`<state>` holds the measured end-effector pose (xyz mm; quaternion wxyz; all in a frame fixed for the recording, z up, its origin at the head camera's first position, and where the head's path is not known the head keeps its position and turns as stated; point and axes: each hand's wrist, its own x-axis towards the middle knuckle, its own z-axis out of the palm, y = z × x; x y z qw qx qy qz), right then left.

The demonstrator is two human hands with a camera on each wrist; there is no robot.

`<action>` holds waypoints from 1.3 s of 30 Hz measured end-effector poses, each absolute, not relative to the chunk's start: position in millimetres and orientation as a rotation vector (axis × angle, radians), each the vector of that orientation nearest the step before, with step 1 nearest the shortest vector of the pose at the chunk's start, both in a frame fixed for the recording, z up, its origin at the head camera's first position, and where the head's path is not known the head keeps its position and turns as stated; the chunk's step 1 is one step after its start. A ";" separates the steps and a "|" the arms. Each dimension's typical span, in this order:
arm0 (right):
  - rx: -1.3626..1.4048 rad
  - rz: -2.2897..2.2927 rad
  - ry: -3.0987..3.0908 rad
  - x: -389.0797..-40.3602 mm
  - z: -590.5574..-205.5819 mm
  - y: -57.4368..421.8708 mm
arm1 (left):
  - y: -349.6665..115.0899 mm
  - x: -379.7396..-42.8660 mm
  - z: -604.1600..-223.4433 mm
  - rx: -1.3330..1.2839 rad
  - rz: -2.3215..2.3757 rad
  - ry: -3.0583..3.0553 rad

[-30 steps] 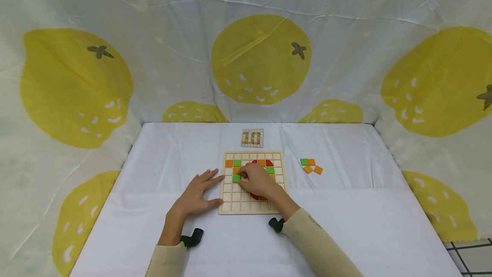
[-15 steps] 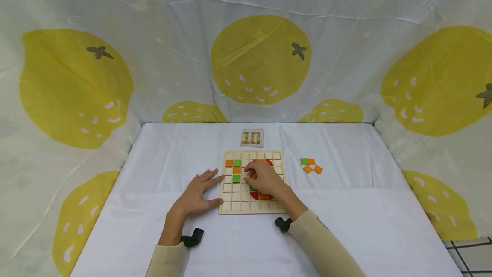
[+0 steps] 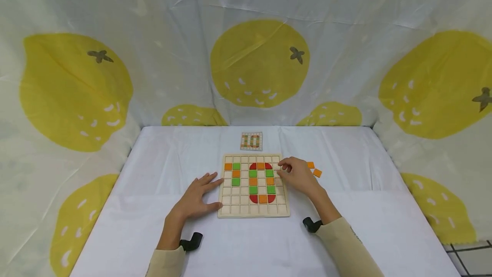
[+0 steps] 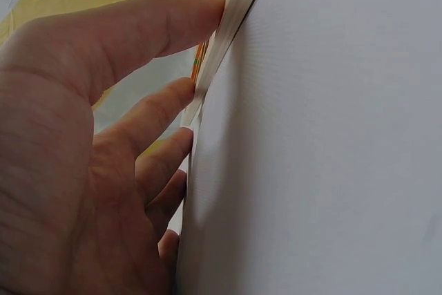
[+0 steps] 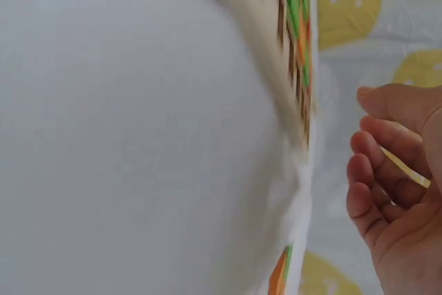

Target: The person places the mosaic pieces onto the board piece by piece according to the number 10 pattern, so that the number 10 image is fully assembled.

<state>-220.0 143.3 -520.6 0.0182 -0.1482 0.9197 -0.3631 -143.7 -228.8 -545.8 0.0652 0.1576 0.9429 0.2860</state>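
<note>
A wooden grid board lies on the white cloth. Green and orange square tiles fill a short column on its left half; red rounded corners with green and orange squares form a ring on the right. My left hand is spread beside the board, thumb and fingertips at its left edge, as the left wrist view confirms. Above the board's right edge is my right hand, fingers loosely bent. In the right wrist view, the right hand has nothing between thumb and fingers. Loose orange tiles lie just beyond it, partly hidden by it.
A small printed card with a coloured "10" on a grid lies behind the board. Lemon-patterned cloth rises at the back and sides. Each wrist carries a black camera mount.
My right hand has moved right from the middle of the board to its right edge, uncovering the ring of tiles and covering some loose tiles. The left hand stays in place.
</note>
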 end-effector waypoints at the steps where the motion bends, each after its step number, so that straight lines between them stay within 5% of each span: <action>1: -0.454 -1.114 2.876 -219.6 -523.0 151.9 | -229.0 -143.1 -546.9 0.476 0.857 2.844; 22: -0.289 -0.901 2.991 -224.4 -540.8 258.3 | -229.2 -145.3 -544.1 0.491 0.876 2.843; 39: -0.271 -0.915 2.943 -221.3 -541.9 266.1 | -231.4 -144.1 -548.8 0.520 0.863 2.859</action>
